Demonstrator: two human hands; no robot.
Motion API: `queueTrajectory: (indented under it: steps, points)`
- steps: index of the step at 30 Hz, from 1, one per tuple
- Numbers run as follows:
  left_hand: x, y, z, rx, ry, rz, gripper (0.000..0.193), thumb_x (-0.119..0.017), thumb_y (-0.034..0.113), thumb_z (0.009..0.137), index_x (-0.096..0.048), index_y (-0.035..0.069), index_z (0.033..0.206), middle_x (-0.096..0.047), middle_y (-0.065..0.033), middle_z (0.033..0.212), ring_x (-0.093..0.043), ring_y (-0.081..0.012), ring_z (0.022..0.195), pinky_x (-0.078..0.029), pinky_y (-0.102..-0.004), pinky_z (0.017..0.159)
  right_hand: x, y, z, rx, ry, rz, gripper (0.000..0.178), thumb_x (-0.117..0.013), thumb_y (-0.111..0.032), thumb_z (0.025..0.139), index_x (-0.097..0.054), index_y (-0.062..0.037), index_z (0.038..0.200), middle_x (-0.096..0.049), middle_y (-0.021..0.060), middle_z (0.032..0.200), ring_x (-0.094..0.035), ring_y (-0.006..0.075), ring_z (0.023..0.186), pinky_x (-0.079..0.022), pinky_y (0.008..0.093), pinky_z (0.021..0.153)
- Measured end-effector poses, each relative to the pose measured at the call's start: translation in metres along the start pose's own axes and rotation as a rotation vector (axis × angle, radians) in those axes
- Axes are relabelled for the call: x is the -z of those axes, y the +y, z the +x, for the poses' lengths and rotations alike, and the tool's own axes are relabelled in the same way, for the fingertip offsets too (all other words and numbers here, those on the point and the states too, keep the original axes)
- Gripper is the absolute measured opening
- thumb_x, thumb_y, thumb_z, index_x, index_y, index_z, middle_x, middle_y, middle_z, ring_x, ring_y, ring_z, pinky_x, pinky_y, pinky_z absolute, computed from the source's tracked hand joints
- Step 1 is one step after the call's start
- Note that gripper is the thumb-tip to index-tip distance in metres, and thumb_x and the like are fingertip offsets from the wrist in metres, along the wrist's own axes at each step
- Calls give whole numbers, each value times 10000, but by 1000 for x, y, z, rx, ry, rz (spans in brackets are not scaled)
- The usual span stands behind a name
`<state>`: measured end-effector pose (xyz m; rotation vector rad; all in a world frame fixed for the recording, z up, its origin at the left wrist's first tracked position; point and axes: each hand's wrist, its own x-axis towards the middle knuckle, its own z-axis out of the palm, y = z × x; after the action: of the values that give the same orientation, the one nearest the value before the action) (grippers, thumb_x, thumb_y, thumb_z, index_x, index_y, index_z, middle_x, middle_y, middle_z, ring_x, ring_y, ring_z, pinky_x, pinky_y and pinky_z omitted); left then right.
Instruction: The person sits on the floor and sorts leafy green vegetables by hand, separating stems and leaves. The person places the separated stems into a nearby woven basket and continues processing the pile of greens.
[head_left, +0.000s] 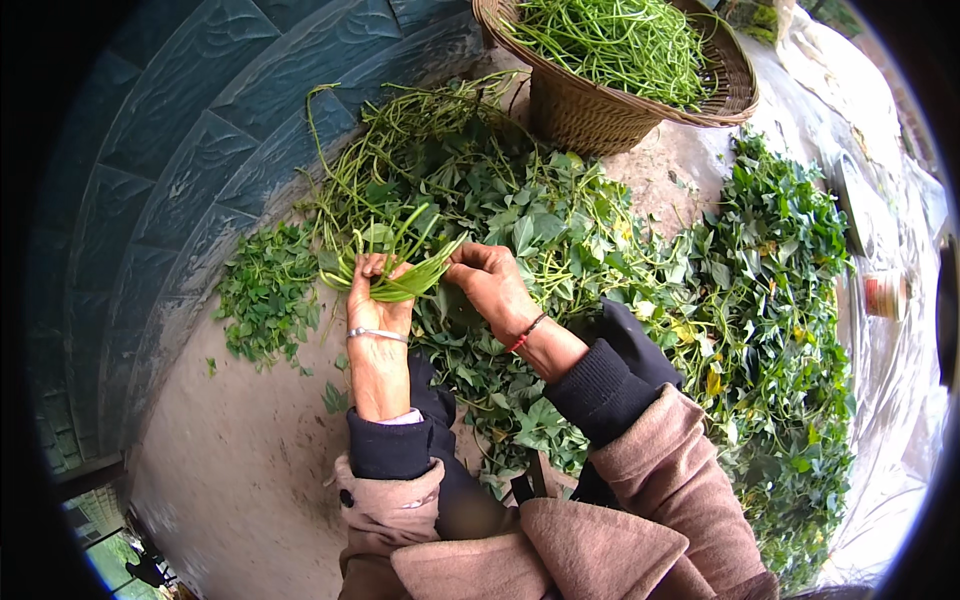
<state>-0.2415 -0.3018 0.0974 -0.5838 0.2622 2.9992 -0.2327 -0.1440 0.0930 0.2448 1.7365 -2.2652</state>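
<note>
Leaf-strewn floor [230,430] spreads below the left hand [382,305], which is curled around green stems [408,286] running left to right, toward the nearby right hand [495,295], fingertips pinched; on what, I can't tell.

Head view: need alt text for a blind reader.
A person's left hand holds a bunch of green stems, the right hand close by its right end. Leafy greens lie heaped below; a wicker basket of stems stands beyond.

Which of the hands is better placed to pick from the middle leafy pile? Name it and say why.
Probably the right hand: it is over the middle leafy pile, while the left hand is taken up holding a bundle of green stems.
</note>
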Motion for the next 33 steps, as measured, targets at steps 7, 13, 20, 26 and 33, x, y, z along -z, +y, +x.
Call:
queueTrajectory:
  steps: [7,13,20,26,33]
  points:
    - [-12,4,-12,-3,-114,312,130,-500,216,991,-479,106,925,-467,24,775,-474,-102,738,-410,-260,696,39,-28,13,311,332,-334,122,-603,-118,819,-659,-10,814,-626,74,785,-574,190,706,-442,341,611]
    - [23,16,-4,56,76,642,161,-575,259,956,-547,130,1048,-617,-73,1109,-580,-197,1050,-490,-377,853,34,-35,-12,520,351,-1033,333,-616,-62,725,-552,-52,1051,-575,142,1032,-541,310,997,-408,461,794]
    - [74,55,19,100,154,681,329,-436,355,995,-521,115,1204,-536,-46,1357,-373,-230,1353,-403,-551,958,33,-23,-31,14,-344,-1516,224,-519,-228,863,-660,-127,1005,-682,96,984,-659,279,947,-427,520,867]
    - [51,46,21,-125,535,412,347,-373,346,1013,-594,85,1071,-687,-41,1049,-593,-223,1139,-414,-505,985,31,-17,-36,-73,-424,-1539,215,-558,-181,882,-707,-172,1037,-698,8,1048,-665,243,953,-428,564,672]
    - [-184,-105,92,15,-254,749,742,-571,410,922,-230,-12,1427,-456,-169,1383,-424,-333,1289,-275,-540,1118,37,-14,-31,-21,-467,-1439,213,-585,-197,854,-695,-173,1035,-698,24,1026,-659,254,993,-455,524,752]
